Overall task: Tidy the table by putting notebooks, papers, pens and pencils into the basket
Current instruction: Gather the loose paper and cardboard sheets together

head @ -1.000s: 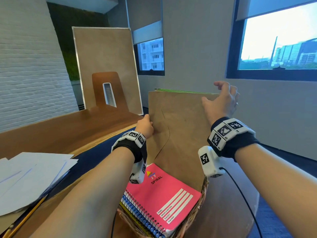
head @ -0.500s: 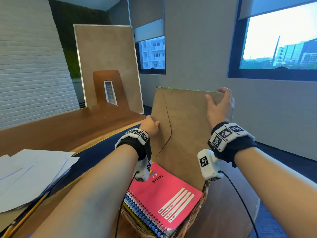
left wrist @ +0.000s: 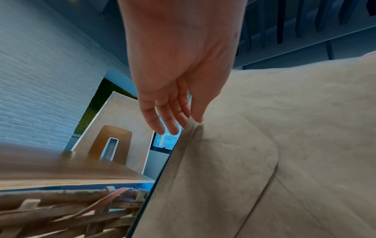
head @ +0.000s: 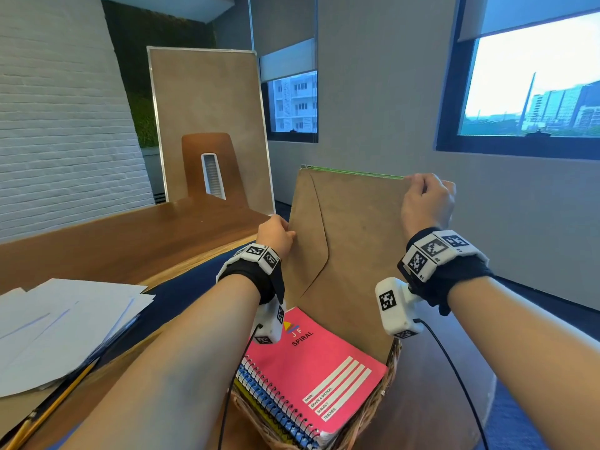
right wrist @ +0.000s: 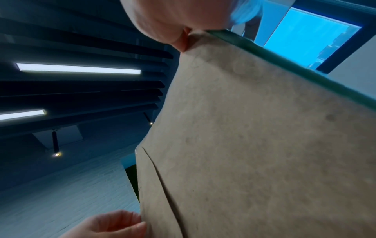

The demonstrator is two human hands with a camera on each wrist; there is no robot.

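Note:
A large brown envelope (head: 354, 248) stands upright in the wicker basket (head: 386, 394), with a green folder's edge (head: 354, 172) showing behind its top. My left hand (head: 276, 235) pinches the envelope's left edge, thumb in front and fingers (left wrist: 162, 122) behind. My right hand (head: 425, 203) grips the top right corner, fingers curled over the edge. A pink spiral notebook (head: 311, 375) lies in the basket in front of the envelope, on top of blue and yellow ones. From the right wrist, the envelope (right wrist: 254, 145) fills the view.
White paper sheets (head: 65, 323) lie spread on the table at the left, with a yellow pencil (head: 55, 404) under their near edge. A wooden chair back (head: 211, 170) and a leaning board (head: 207, 92) stand beyond the table's far side.
My right hand went from hovering open over the envelope's top edge to gripping its top right corner. The left hand kept its hold on the left edge.

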